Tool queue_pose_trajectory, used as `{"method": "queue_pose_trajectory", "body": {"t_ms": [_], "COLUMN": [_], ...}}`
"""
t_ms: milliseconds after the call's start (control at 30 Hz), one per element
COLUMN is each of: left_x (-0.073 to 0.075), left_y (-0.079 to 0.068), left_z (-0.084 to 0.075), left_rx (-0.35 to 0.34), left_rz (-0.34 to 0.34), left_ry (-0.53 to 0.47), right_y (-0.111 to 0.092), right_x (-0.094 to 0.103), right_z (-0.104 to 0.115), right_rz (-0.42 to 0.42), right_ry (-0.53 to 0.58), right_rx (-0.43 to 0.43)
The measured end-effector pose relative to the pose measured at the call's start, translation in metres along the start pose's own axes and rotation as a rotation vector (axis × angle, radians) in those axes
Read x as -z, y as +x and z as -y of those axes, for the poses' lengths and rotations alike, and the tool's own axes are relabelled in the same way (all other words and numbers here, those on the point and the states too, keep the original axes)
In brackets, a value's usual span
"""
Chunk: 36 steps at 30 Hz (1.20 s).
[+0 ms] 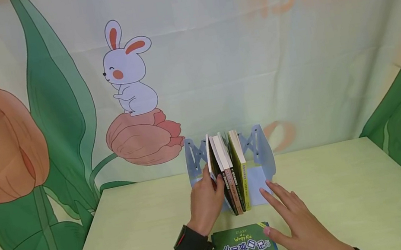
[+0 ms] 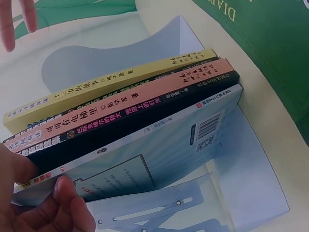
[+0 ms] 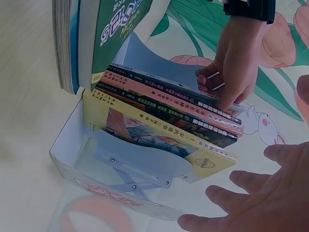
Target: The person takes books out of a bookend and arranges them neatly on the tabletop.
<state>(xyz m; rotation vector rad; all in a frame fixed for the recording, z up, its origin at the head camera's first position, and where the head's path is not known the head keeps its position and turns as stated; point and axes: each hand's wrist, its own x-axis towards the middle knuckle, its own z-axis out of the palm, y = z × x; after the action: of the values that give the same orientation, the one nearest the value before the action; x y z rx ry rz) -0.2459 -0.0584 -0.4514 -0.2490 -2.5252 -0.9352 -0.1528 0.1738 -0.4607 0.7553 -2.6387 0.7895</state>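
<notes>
My left hand pinches the top of a thin light-blue book at the left end of a short upright row. Its thumb lies by the neighbouring black book, and its fingers press the light-blue back cover. Beyond them in the row stand a pink book, another dark book and a yellow book. A light-blue metal bookend rack with crisscross slats holds the row. Over the table, right of the row, hovers my right hand, fingers spread and holding nothing.
A green Wimpy Kid book lies flat in front of the rack, on top of other books as the right wrist view shows. The pale yellow-green table ends at a printed curtain behind.
</notes>
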Motion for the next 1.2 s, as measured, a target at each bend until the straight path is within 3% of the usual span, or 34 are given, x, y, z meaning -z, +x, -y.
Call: {"method": "queue_pose_trajectory", "body": {"t_ms": [333, 1200], "left_x": [0.003, 0.015], "left_y": [-0.002, -0.007], "left_z": [-0.002, -0.004], "left_rx": [-0.009, -0.074], "left_rz": [0.028, -0.070], "left_ry": [-0.017, -0.003], "right_y": [-0.002, -0.011], "right_x": [-0.005, -0.010], "right_z": [0.005, 0.017], "right_rz": [-0.044, -0.069], "right_ry": [0.006, -0.009], "right_rx": [0.024, 0.019]}}
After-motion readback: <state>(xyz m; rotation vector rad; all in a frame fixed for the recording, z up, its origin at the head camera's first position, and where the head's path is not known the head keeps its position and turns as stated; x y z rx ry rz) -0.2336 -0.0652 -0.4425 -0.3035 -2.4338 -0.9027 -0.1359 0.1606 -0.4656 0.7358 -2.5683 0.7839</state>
